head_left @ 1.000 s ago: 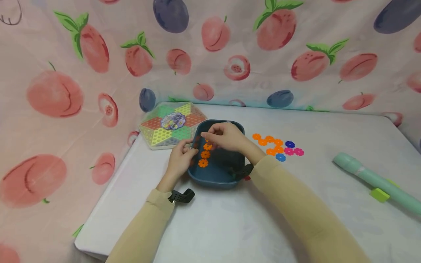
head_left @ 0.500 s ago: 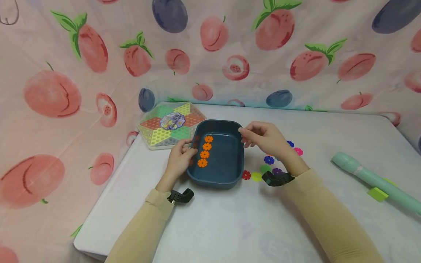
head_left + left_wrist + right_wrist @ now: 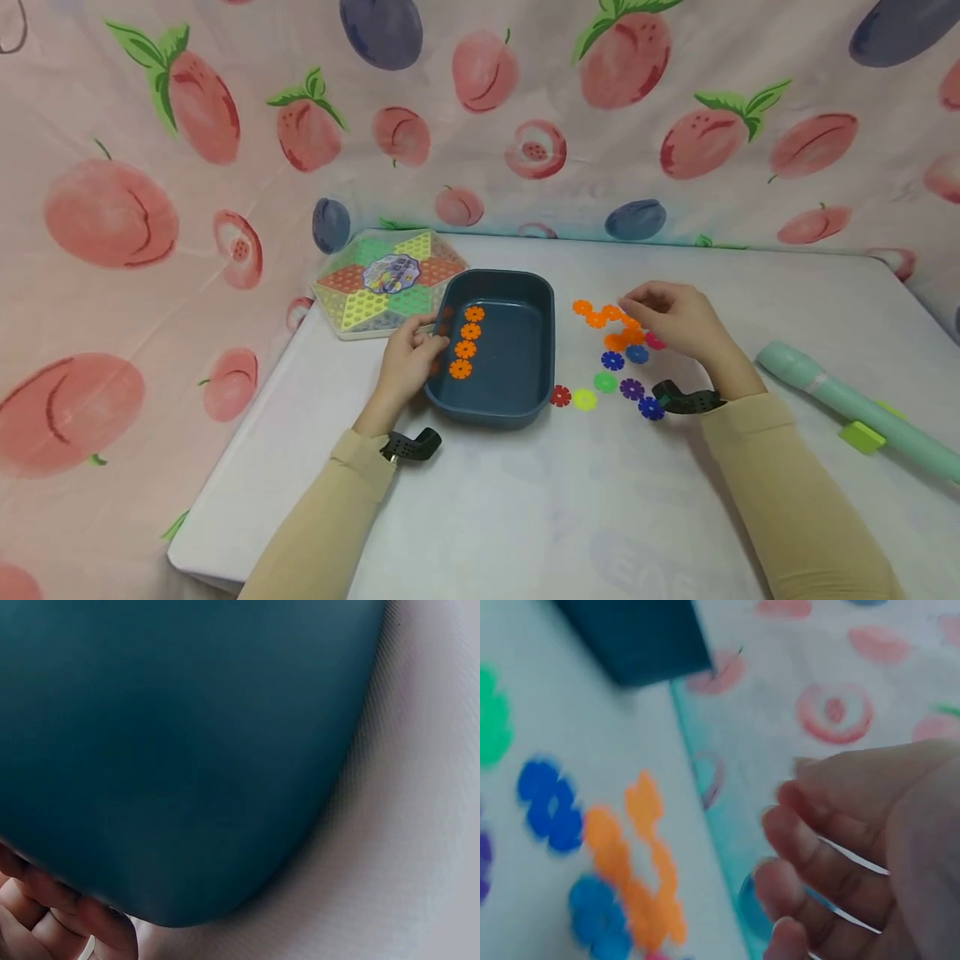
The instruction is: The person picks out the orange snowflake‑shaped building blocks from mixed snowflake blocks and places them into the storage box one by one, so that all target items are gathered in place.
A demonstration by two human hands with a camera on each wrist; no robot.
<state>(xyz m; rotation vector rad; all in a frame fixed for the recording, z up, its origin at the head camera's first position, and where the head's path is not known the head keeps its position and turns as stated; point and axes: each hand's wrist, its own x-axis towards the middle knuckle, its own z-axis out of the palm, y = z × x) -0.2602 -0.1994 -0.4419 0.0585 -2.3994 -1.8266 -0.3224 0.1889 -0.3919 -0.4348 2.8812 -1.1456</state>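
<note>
A dark blue rectangular plastic tray (image 3: 517, 412) stands on the table. My left hand (image 3: 407, 363) grips its left wall, thumb over the rim; in the left wrist view the fingers (image 3: 105, 930) lie curled against the tray's underside edge. Inside, several orange snowflake discs (image 3: 465, 349) lie in a line along the left. My right hand (image 3: 678, 321) hovers over the loose discs on the right with relaxed, bent fingers and nothing between them. Beneath it lie a cluster of orange discs (image 3: 596, 319) and a light blue disc (image 3: 637, 354), also shown in the right wrist view.
More discs, including a red one (image 3: 560, 396), a yellow one (image 3: 585, 400) and a purple one (image 3: 632, 389), lie right of the tray. A hexagonal Chinese checkers board (image 3: 390, 283) sits behind it at left. A mint-green tube-shaped object (image 3: 862, 412) lies at far right.
My right hand has moved from above the tray rightward to over the loose discs, uncovering the orange line in the tray. My left hand has stayed at the tray's left wall.
</note>
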